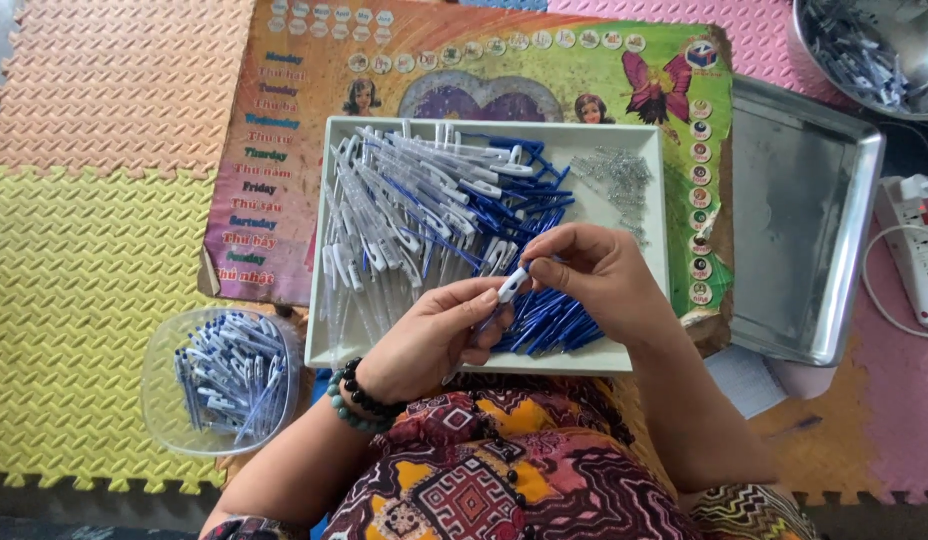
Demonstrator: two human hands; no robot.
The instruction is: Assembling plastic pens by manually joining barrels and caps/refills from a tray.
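Hands pinch white pen over colourful poster.

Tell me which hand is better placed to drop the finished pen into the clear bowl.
Left, probably. The left hand holds the pen by its barrel and is on the same side as the clear bowl, at the tray's left corner. The right hand only pinches the pen's white tip, farther from the bowl.

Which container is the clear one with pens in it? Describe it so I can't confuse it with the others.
Start at the white rectangular tray in the middle, under both hands. Go to its lower left corner, onto the yellow foam mat. There sits a round clear plastic bowl of pens; unlike the white tray, the flat metal tray and the metal bowl at the far right, it is see-through.
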